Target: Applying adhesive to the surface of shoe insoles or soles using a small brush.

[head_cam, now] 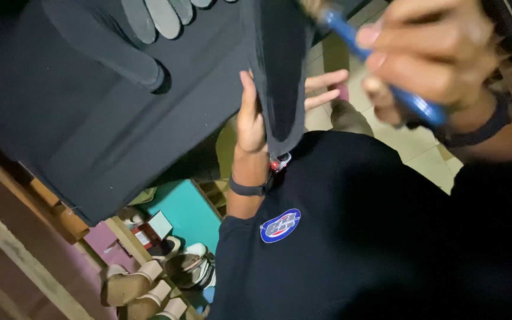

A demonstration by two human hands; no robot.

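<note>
Gripping a dark shoe [280, 77], left hand [251, 118], right hand [434, 56] clasping a blue-handled brush [380, 65]

Dim indoor light; dark cloth swallows detail. Near hand [428, 53] and blue handle [380, 65] blurred, out of focus.

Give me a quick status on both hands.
Left hand grips the dark shoe. Right hand holds a blue-handled brush by it. Nothing between them.
</note>
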